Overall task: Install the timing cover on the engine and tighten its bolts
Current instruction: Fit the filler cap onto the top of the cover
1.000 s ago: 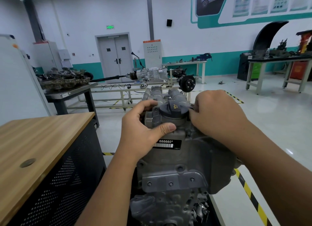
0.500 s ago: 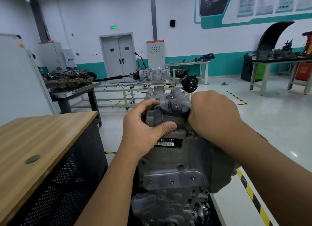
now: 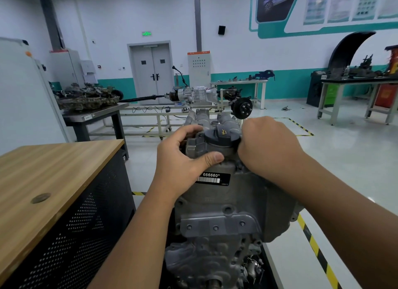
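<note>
We see the engine (image 3: 217, 234) standing upright in front of us, a lumpy block of dull grey cast metal with ribs, bosses and bolt holes. The timing cover (image 3: 243, 198) sits on its near face, a broad, smooth-skinned casting with a rounded right flank and a black barcode label (image 3: 213, 178) near its top edge. A flat bracket with three small bolts (image 3: 215, 226) crosses it lower down.

Our left hand (image 3: 183, 161) wraps the upper left corner of the cover, fingers curled over the top and the thumb pressed flat on the front just under the round black filler cap (image 3: 221, 135), which bears a yellow oil-can mark. Our right hand (image 3: 267, 146) is bunched at the cover's upper right corner, beside the cap; its fingertips are hidden, so we cannot tell what that grip pinches.

To the left stands a desk (image 3: 43, 172) with a wood-grain top and a black perforated metal side.
</note>
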Demonstrator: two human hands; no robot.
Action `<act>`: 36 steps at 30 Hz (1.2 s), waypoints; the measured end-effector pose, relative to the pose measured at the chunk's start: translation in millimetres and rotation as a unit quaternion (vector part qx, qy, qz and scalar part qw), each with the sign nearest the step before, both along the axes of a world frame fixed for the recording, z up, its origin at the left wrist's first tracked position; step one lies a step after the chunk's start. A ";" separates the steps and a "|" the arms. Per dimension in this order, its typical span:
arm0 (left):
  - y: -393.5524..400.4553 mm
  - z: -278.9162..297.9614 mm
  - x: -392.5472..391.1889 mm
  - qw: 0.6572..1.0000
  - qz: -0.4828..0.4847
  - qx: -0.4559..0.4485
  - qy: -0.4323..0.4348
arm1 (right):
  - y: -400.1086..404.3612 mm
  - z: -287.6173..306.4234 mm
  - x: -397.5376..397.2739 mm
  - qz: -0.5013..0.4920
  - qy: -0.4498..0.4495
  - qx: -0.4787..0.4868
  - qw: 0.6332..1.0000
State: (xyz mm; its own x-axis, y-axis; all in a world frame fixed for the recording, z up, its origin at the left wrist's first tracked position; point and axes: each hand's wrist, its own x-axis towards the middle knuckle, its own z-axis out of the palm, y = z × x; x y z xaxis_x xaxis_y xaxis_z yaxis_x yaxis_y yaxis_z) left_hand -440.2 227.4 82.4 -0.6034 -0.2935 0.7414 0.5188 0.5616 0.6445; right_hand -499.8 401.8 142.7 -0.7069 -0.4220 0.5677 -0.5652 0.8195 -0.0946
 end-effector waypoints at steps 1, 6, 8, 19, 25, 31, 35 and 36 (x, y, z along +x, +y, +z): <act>0.1 -0.2 0.3 1.000 0.004 -0.001 0.000 | 0.0 -1.6 -0.4 0.000 0.003 0.004 1.000; -0.3 -1.4 0.9 0.999 0.028 -0.013 -0.007 | 3.5 -0.7 -0.9 0.021 0.004 -0.003 1.000; -1.0 -2.4 1.7 0.999 0.039 -0.015 -0.014 | 13.5 4.1 -2.2 0.031 -0.044 -0.078 0.996; 5.4 -3.8 11.7 0.980 0.185 -0.059 -0.042 | 78.7 -38.9 77.0 0.242 -0.368 -0.362 0.822; 54.6 -25.1 42.5 0.935 0.303 -0.091 0.162 | 33.7 -53.7 84.6 0.261 -0.272 -0.533 0.758; 72.3 -32.2 68.6 0.989 0.037 -0.013 0.146 | -12.0 -53.8 94.7 0.299 -0.368 -0.686 0.552; 63.6 -24.0 68.1 0.988 0.093 -0.004 0.124 | -25.0 -56.3 99.0 0.270 -0.427 -0.716 0.482; 63.0 -23.3 68.4 0.989 0.096 0.005 0.111 | -26.7 -57.7 99.1 0.268 -0.436 -0.717 0.473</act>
State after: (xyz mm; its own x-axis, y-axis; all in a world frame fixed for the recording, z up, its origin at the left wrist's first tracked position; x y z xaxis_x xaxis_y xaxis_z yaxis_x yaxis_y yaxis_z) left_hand -371.8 290.3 59.1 -0.3588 -0.3948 0.8458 0.5333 0.6569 0.5329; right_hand -400.7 375.0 85.1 -0.9459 -0.2964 0.1321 0.1119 -0.6801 -0.7245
